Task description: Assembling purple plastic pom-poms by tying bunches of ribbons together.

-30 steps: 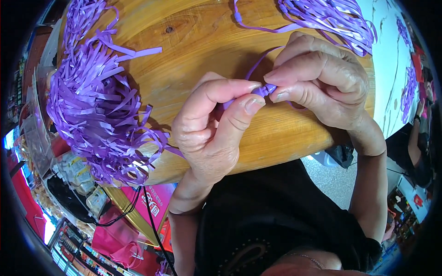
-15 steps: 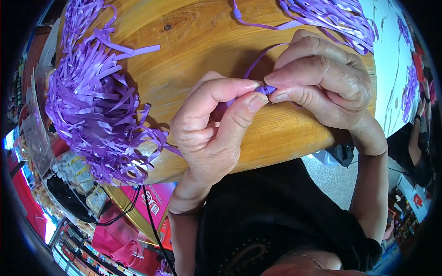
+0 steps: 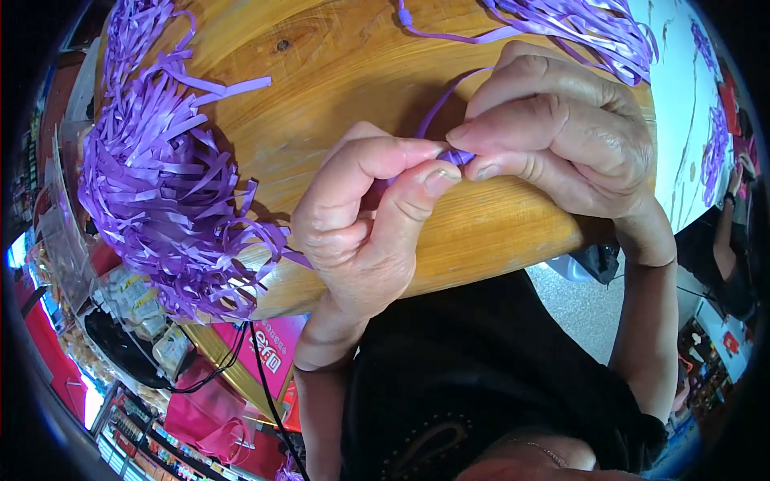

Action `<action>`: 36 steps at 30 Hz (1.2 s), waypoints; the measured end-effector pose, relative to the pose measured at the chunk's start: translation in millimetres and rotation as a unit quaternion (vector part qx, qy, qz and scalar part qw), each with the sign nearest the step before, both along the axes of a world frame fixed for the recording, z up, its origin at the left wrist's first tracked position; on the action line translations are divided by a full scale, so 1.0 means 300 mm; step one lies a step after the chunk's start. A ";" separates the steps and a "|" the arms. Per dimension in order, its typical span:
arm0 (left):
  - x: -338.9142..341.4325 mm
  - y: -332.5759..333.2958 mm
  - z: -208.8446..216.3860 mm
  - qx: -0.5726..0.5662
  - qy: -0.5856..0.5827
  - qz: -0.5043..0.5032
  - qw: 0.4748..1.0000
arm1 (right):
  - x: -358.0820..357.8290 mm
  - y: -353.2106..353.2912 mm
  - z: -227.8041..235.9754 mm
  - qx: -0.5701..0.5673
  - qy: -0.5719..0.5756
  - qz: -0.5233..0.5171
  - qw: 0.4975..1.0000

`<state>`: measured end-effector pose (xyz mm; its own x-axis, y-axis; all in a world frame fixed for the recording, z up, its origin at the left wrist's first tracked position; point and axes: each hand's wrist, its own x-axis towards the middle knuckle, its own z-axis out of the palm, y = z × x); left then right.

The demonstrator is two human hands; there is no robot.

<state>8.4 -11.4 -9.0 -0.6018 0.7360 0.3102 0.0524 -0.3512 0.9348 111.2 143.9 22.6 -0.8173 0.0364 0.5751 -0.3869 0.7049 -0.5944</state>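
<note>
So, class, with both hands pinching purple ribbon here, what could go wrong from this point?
The left hand and right hand pinch only a small bit of purple ribbon, which could slip free. A strand from the ribbon pile reaches toward the left hand and might snag. That pile lies at the edge of the wooden table, so some could slide off.

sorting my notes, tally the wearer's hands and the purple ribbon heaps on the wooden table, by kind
Left hand and right hand, pinching purple ribbon: 2 hands
Shaggy left heap and looser upper-right heap: 2 ribbon heaps
Total: 4
</note>
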 end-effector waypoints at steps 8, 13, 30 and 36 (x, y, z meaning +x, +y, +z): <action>-0.016 -0.004 0.012 -0.013 0.082 -0.006 0.997 | 0.013 -0.005 0.011 -0.009 -0.002 0.008 1.000; -0.005 -0.016 0.027 -0.039 0.115 0.017 0.992 | 0.013 -0.014 -0.012 0.022 0.026 -0.007 0.999; -0.009 -0.003 0.009 -0.055 0.047 0.001 0.997 | -0.007 -0.011 -0.025 -0.035 -0.011 -0.012 0.999; -0.021 -0.011 0.031 -0.064 0.241 0.047 0.967 | 0.000 -0.014 -0.026 -0.043 -0.001 -0.006 0.999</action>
<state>2.0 -14.6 0.3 -0.4753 0.7361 0.4820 0.5197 -0.2071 0.8288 111.1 139.7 14.8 -0.8182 0.0954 0.5670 -0.3770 0.6555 -0.6543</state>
